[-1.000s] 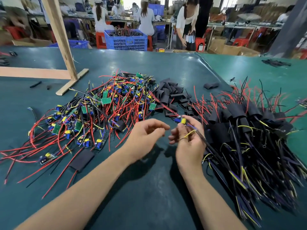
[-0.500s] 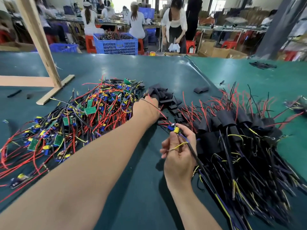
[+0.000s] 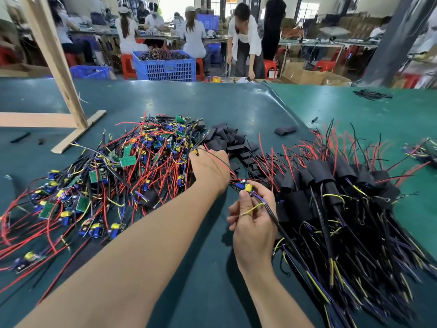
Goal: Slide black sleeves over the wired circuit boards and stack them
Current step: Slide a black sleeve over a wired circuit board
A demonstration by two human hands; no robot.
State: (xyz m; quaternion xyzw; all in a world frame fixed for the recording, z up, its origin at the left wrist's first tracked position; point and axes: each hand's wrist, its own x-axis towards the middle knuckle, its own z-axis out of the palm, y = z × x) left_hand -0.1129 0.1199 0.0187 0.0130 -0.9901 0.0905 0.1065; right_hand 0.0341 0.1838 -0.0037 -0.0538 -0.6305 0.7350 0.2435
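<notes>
On the green desk (image 3: pixel 236 110): two bare arms reach forward from the near edge, among three heaps of parts.
Left hand (image 3: pixel 209 165): stretched out to the seam between the unsleeved boards and the loose sleeves; its fingers curl down over the wires there, and a red wire crosses the back of the hand. Whether this grip actually has anything in it cannot be told, as the fingertips are hidden.
Right hand (image 3: pixel 254 223): raised just above the desk, nearer the body than the left hand. Its grip is closed, thumb and fingers pinching one wired circuit board (image 3: pixel 244 187) by its wires.
Held board: blue and yellow parts stick up past the fingertips; black, purple and yellow wires trail down past the wrist toward the finished heap. No sleeve is on it.
Pile of bare boards (image 3: pixel 106 176): left of the hands, a wide tangle of red and black wires with green boards and blue-yellow parts.
Loose black sleeves (image 3: pixel 227 138): flat pieces heaped just beyond the left hand, between the two larger piles.
Sleeved stack (image 3: pixel 331 185): right of the hands, boards already in black sleeves, laid side by side, red wires pointing away.
Wooden frame (image 3: pixel 61 74): stands on the desk at far left.
Blue crate (image 3: pixel 165 65): beyond the desk's far edge, holding wired parts.
</notes>
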